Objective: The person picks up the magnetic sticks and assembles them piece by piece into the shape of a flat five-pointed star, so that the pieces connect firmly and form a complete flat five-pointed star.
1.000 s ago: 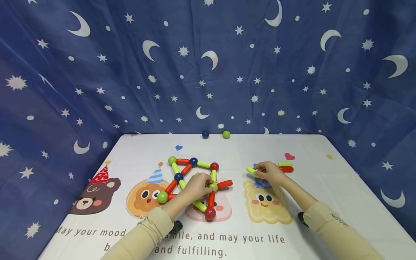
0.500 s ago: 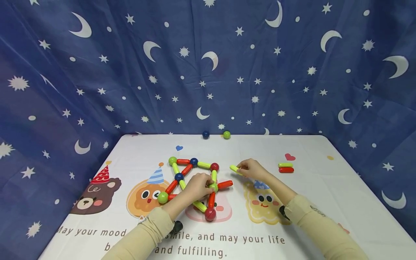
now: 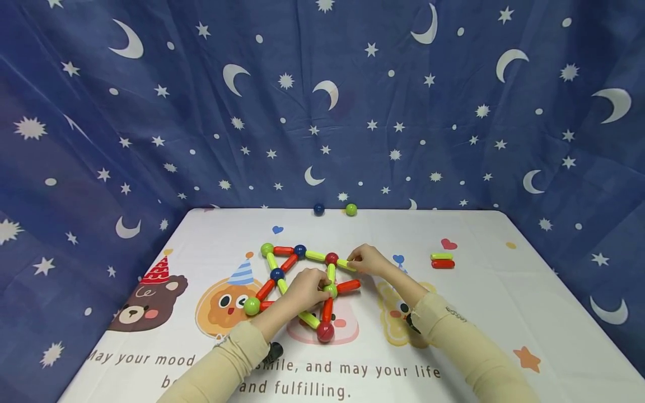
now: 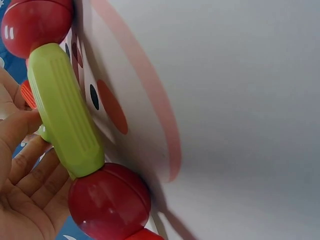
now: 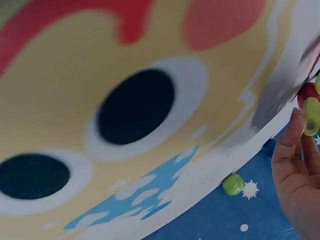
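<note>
A flat frame of magnetic rods and balls lies on the table. My left hand (image 3: pixel 308 288) holds the lime green ball (image 3: pixel 330 290) on its right side, from which a red rod (image 3: pixel 349 286) sticks out to the right. Between thumb and fingers, my right hand (image 3: pixel 369 260) pinches a yellow-green rod (image 3: pixel 345 264), its far end right at the red ball (image 3: pixel 331 258). In the right wrist view that rod (image 5: pixel 311 117) shows end-on at the fingertips. A near yellow-green rod (image 4: pixel 65 110) partly covers my left fingers in the left wrist view.
A yellow-green rod (image 3: pixel 442 256) and a red rod (image 3: pixel 443 264) lie side by side on the right. At the table's back edge sit a dark blue ball (image 3: pixel 319 209) and a lime green ball (image 3: pixel 351 209). Behind hangs a blue curtain (image 3: pixel 322 112).
My right hand has moved left with the yellow-green rod, bringing its end to the frame's red ball. My left hand has stayed on the green ball.
</note>
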`<state>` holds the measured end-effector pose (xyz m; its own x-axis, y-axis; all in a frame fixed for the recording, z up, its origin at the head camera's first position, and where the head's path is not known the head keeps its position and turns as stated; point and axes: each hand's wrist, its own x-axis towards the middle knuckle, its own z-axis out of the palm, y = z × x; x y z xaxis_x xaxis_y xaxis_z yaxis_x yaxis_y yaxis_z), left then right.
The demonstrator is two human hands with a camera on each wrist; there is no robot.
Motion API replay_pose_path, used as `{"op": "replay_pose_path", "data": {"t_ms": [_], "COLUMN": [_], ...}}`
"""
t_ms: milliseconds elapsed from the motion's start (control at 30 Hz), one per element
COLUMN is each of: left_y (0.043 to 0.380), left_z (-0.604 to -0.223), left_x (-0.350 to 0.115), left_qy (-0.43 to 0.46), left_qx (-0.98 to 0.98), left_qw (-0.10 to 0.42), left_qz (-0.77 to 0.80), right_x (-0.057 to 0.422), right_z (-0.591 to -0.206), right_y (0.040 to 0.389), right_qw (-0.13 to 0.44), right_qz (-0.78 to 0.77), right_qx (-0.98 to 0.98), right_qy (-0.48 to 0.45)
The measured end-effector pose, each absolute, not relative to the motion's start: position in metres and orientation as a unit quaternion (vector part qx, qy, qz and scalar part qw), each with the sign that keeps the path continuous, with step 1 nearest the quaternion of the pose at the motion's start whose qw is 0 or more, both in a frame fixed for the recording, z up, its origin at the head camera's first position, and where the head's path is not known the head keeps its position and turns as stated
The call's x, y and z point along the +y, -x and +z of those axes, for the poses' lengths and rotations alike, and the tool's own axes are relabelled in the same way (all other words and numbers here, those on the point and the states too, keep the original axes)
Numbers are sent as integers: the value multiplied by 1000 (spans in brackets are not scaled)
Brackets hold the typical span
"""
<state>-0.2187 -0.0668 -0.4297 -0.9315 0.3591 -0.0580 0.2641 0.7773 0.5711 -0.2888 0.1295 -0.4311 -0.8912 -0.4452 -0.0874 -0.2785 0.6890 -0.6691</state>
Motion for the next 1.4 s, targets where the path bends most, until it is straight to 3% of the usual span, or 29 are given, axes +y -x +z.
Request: {"op": "replay_pose_path", "data": {"t_ms": [300, 533, 633, 800, 867, 1233, 1400], "left_y": [216, 214, 214, 214, 214, 215, 216], "left_z": [-431, -430, -430, -431, -432, -427, -426], "left_x": [-65, -64, -66, -68, -68, -67, -66], "left_qy": [-168, -169, -168, -172, -172, -174, -173], "left_qx": [938, 938, 938, 938, 939, 939, 939], "left_qw": [77, 73, 73, 71, 71, 70, 77], "left_qz": [292, 294, 296, 293, 291, 287, 286], "right_x": [132, 142, 146, 149, 149, 140, 131], "right_z": [-439, -435, -432, -432, -433, -437, -437], "right_y": [284, 271, 264, 256, 254, 259, 267], "right_qw": [114, 66, 101, 224, 238, 142, 129], "right_qz": [-342, -339, -361, -412, -423, -447, -440], "right_qx": [913, 920, 909, 866, 858, 881, 887], "right_qy": [192, 186, 181, 175, 171, 67, 54]}}
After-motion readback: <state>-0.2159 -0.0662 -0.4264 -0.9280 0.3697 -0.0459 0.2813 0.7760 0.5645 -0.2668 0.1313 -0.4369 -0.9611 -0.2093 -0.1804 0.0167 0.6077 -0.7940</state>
